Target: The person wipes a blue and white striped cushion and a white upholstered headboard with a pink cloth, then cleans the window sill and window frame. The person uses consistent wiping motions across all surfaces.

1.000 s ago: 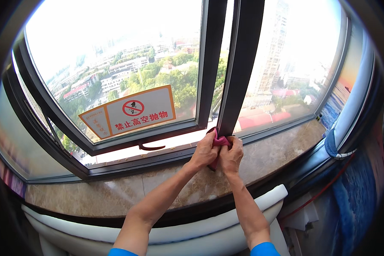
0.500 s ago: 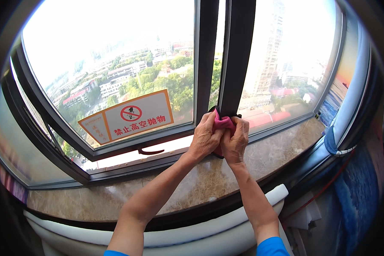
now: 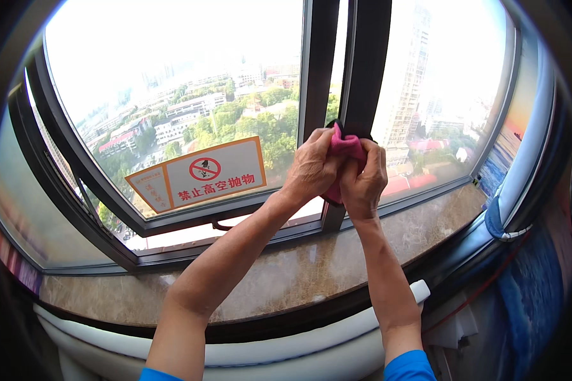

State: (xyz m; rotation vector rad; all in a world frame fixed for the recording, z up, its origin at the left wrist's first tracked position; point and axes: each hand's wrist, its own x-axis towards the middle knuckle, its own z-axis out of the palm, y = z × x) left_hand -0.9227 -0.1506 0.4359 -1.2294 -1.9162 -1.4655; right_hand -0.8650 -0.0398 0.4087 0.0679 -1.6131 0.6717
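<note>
A bunched pink cloth (image 3: pixel 347 147) with a dark edge is wrapped around the lower part of the dark upright window post (image 3: pixel 366 70). My left hand (image 3: pixel 313 164) grips the cloth from the left side of the post, fingers curled. From the right side, my right hand (image 3: pixel 364 181) pinches it, the fingers closed close beside the left ones. Part of the cloth hangs below and between my hands. Behind my left hand, the outward-opened window sash (image 3: pixel 306 82) stands just left of the post.
A brown marble sill (image 3: pixel 286 279) runs beneath the window. The sash carries an orange-and-white warning sticker (image 3: pixel 203 171) and a dark handle (image 3: pixel 221 227), partly behind my left arm. Nearer me is a white padded backrest (image 3: pixel 286 355). A tied curtain (image 3: pixel 505 219) hangs at the right.
Both hands have moved up the post with the cloth, slightly to the right in the picture. The post's foot, covered before, now shows beneath them.
</note>
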